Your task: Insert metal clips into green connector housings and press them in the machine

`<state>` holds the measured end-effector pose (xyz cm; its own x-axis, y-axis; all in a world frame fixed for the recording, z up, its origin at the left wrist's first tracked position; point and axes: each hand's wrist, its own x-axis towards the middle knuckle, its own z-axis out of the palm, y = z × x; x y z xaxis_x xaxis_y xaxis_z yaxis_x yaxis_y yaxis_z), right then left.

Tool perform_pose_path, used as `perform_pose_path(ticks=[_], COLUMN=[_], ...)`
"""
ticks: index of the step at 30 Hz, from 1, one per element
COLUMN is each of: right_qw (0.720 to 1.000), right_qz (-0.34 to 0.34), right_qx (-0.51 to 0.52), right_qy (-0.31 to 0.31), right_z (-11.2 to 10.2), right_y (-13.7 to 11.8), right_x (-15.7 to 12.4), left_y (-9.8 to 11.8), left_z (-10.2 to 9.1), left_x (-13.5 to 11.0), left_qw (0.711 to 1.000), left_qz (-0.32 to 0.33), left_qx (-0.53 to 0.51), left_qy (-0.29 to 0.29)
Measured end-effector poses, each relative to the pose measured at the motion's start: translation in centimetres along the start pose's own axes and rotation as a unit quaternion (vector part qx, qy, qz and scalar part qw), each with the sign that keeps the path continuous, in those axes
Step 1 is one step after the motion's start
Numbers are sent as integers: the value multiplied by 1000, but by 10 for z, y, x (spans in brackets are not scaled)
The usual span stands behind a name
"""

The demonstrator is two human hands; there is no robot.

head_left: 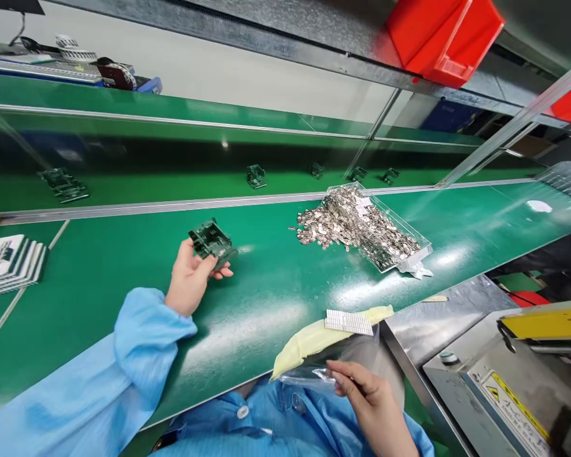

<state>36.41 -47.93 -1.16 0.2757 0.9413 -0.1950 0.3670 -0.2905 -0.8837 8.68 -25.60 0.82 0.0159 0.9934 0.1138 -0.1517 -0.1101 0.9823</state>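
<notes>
My left hand [190,276] was out ahead of me on the green bench mat [99,279], fingers curled around a small green circuit board [211,241]. The thumb lay along its near edge and the fingertips were tucked under the far side. The board sat tilted in that grip, its lower edge touching or just above the mat; I could not tell which. It was at the far end of the hand, well apart from my right hand [368,400].

My right hand was low and close to my body, at the near edge of the bench. Its thumb and fingers were pinched together on the edge of a clear plastic bag [314,374]. The bag hung partly over a pale yellow sheet [309,339] that lay on the mat. A short strip of small silvery parts [349,322] rested on that sheet, just beyond the bag.

Farther out to the right was a clear tray [411,241] heaped with small metal pieces [356,222]. Some of these had spilled from its open end onto the mat. Between my hands the mat was bare and shiny.

Beyond a metal rail ran the conveyor belt [147,171], which carried more boards like mine [255,176], spaced apart. A stack of printed cards [6,263] lay at my far left. Red bins [442,38] hung on the rack overhead. A grey machine with a yellow warning label [509,397] stood at my right.
</notes>
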Motion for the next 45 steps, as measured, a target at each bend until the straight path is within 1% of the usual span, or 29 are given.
perform_pose_path(ticks=[2,4,5,7,9,11,16,20,24,26,28,29,31,33,34,35,37,39,41,43,45], right_qw=[998,991,987,980,976,976,981,980,982,983,981,976,955,936,932,932,946,964,973,972,965], right_qz=[1,-7,-22,-74,-125,-150,-154,-162,-159,-148,-112,-85,-35,-14,-16,-26,-62,-113,-165,-213,-250], right_qx=[70,126,146,163,150,122,66,38,41,74,149,198,293,353,363,361,317,240,157,81,14], right_qy=[6,37,55,85,99,100,100,110,95,75,47,33,12,2,3,5,6,-4,-28,-55,-76], right_z=[6,17,23,35,46,55,69,73,70,69,70,71,74,74,73,71,62,52,42,36,32], right_y=[-32,-59,-70,-85,-91,-93,-93,-95,-96,-97,-98,-98,-97,-96,-94,-93,-90,-89,-89,-92,-96], right_x=[-2,5,11,24,34,39,41,42,44,44,44,44,44,44,44,44,43,41,40,40,40], left_y=[3,3,2,-3,-8,-13,-17,-17,-19,-20,-20,-20,-20,-19,-19,-19,-19,-18,-18,-18,-18], left_z=[21,40,47,56,60,61,61,60,57,55,54,54,53,54,54,55,56,58,58,58,57], left_x=[-28,-56,-69,-89,-101,-106,-104,-105,-106,-107,-107,-108,-109,-109,-109,-109,-107,-104,-101,-99,-100], left_qw=[997,989,985,979,975,972,974,972,968,969,969,969,968,964,963,962,961,960,958,959,960], left_qz=[-31,-54,-60,-64,-63,-62,-62,-52,-30,-18,-10,-10,-16,-27,-34,-41,-55,-64,-69,-75,-75], left_qx=[-27,-37,-37,-35,-40,-52,-60,-54,-35,-22,-12,-9,-8,-16,-23,-29,-38,-43,-46,-45,-35], left_qy=[-70,-134,-160,-193,-210,-219,-210,-221,-245,-247,-246,-245,-252,-264,-268,-269,-268,-269,-273,-270,-269])
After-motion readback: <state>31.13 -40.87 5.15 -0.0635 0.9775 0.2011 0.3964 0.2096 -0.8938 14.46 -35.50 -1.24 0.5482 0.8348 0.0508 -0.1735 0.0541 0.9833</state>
